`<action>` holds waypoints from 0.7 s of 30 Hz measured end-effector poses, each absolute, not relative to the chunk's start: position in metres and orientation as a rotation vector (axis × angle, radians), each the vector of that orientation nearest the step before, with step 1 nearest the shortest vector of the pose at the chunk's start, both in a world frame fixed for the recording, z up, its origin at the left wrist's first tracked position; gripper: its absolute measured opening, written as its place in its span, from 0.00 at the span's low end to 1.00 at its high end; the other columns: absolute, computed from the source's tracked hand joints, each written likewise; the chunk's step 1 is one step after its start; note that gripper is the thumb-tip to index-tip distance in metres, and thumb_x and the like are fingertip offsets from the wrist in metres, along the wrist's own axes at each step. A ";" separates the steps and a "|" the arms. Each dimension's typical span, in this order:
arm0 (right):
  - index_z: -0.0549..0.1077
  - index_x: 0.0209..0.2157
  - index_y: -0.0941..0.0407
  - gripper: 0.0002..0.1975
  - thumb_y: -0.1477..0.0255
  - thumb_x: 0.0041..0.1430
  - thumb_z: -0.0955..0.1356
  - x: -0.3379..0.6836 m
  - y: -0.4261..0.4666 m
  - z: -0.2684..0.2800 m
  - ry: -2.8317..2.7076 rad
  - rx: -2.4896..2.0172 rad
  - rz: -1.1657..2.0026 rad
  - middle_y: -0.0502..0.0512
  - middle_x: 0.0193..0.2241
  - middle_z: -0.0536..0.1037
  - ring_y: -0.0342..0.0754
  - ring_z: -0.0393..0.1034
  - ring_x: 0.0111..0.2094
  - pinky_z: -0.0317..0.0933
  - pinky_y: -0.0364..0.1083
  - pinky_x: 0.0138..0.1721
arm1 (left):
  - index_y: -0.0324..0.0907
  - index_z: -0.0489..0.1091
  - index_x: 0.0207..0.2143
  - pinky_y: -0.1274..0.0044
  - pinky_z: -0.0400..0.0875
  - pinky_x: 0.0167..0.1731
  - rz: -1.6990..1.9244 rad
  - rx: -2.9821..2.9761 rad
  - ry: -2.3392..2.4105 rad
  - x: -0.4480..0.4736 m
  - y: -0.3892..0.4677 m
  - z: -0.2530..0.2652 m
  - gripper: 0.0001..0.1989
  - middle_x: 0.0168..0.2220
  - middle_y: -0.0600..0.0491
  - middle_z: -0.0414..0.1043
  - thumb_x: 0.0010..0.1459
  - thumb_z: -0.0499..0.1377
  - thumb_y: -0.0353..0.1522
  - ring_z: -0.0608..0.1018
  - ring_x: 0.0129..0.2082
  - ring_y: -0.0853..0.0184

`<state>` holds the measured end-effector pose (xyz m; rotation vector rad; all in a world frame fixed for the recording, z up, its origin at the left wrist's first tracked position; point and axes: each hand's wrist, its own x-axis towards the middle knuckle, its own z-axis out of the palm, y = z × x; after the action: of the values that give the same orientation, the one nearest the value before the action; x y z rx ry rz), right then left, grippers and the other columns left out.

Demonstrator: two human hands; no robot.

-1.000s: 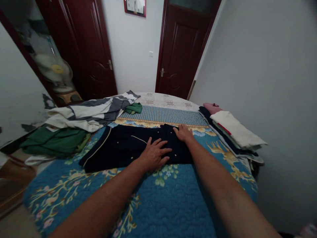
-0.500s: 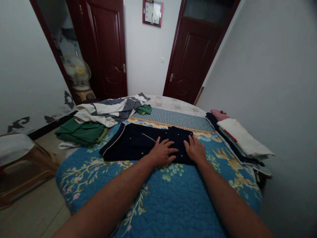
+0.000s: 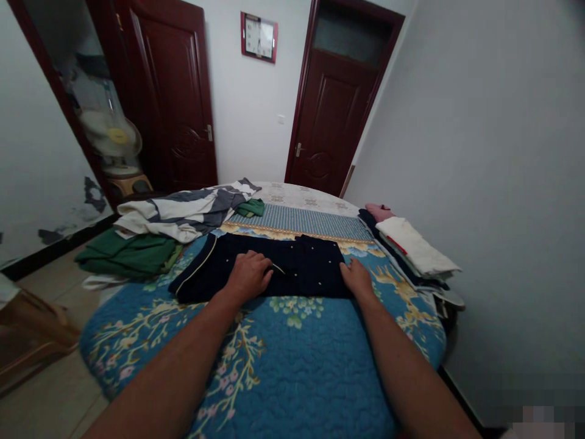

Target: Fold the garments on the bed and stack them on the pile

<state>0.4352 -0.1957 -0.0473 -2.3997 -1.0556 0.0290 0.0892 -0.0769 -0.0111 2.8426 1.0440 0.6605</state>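
Note:
A folded navy garment [image 3: 315,262] with small pale dots lies lengthwise across the blue quilt [image 3: 301,360]. Pale piping runs along its left end, and a short pale strip shows near its middle. My left hand [image 3: 250,275] rests on the left-middle part with its fingers curled together into the cloth. At the right end, my right hand [image 3: 357,277] is closed on the garment's edge, its thumb on the near side and its other fingers bent. The fingertips of both hands are partly hidden.
Folded green clothes [image 3: 125,253] and a loose grey-and-white striped cloth [image 3: 183,210] lie at the left of the bed. On the right is a stack of folded clothes [image 3: 415,247], a white one on top. A wooden stool [image 3: 36,329] stands at lower left.
My left hand has slid left along the garment and its spread fingers have curled. My right hand has shifted to the right edge and closed there. The view has turned slightly right.

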 end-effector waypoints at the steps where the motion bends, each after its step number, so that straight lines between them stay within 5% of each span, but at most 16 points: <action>1: 0.77 0.59 0.62 0.25 0.61 0.67 0.66 0.440 -0.193 -0.045 -1.040 -2.392 0.097 0.69 0.50 0.83 0.61 0.76 0.56 0.64 0.53 0.59 | 0.46 0.80 0.49 0.60 0.65 0.51 0.664 2.834 1.023 0.087 -0.074 -0.017 0.12 0.47 0.45 0.80 0.67 0.60 0.36 0.75 0.53 0.51; 4: 0.83 0.40 0.57 0.14 0.62 0.61 0.71 0.452 -0.186 -0.037 -1.046 -2.339 0.267 0.63 0.39 0.85 0.61 0.80 0.48 0.67 0.53 0.53 | 0.49 0.77 0.58 0.61 0.64 0.53 0.718 2.789 0.996 0.089 -0.067 -0.030 0.18 0.55 0.46 0.79 0.67 0.61 0.37 0.74 0.57 0.52; 7: 0.80 0.30 0.56 0.10 0.64 0.58 0.71 0.456 -0.184 -0.031 -1.044 -2.274 0.361 0.58 0.29 0.83 0.56 0.80 0.37 0.70 0.49 0.42 | 0.47 0.77 0.57 0.62 0.64 0.53 0.728 2.764 1.060 0.097 -0.062 -0.033 0.17 0.53 0.46 0.79 0.68 0.61 0.40 0.74 0.56 0.52; 15: 0.80 0.38 0.56 0.12 0.64 0.55 0.69 0.438 -0.180 0.011 -0.982 -1.954 0.604 0.58 0.34 0.85 0.52 0.80 0.35 0.69 0.46 0.35 | 0.44 0.76 0.48 0.66 0.67 0.49 0.711 2.701 1.176 0.108 -0.058 -0.028 0.11 0.45 0.46 0.78 0.65 0.64 0.38 0.76 0.48 0.54; 21: 0.80 0.38 0.55 0.14 0.62 0.52 0.73 0.391 -0.159 0.066 -1.132 -1.933 0.428 0.55 0.33 0.84 0.52 0.77 0.35 0.65 0.45 0.34 | 0.44 0.77 0.44 0.67 0.71 0.48 0.869 2.422 1.035 0.104 -0.057 -0.026 0.08 0.41 0.48 0.81 0.67 0.59 0.36 0.80 0.43 0.58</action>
<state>0.3910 -0.1591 0.0655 -1.9326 -1.1318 0.4279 0.1037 -0.0570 -0.0263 2.4217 1.0346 0.8694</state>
